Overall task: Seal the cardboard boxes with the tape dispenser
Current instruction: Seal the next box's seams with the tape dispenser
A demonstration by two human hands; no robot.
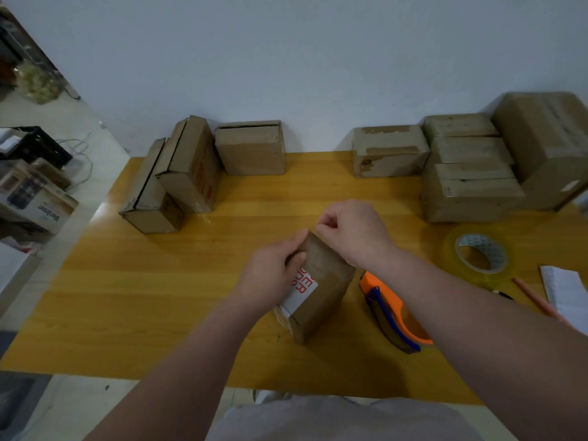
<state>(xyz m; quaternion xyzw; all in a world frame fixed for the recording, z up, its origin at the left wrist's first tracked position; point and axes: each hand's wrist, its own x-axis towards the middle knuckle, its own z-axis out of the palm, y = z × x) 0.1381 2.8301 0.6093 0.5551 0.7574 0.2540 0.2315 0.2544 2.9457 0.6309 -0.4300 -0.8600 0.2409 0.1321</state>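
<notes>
A small cardboard box with a white label and red letters stands on the yellow table, tilted toward me. My left hand grips its left side, thumb on the top edge. My right hand hovers at the box's far top corner with fingers curled and pinched together; what they pinch is too small to tell. The orange and blue tape dispenser lies on the table just right of the box, under my right forearm.
Three cardboard boxes stand at the back left and several more are stacked at the back right against the wall. A clear tape roll, a pencil and a paper lie at the right.
</notes>
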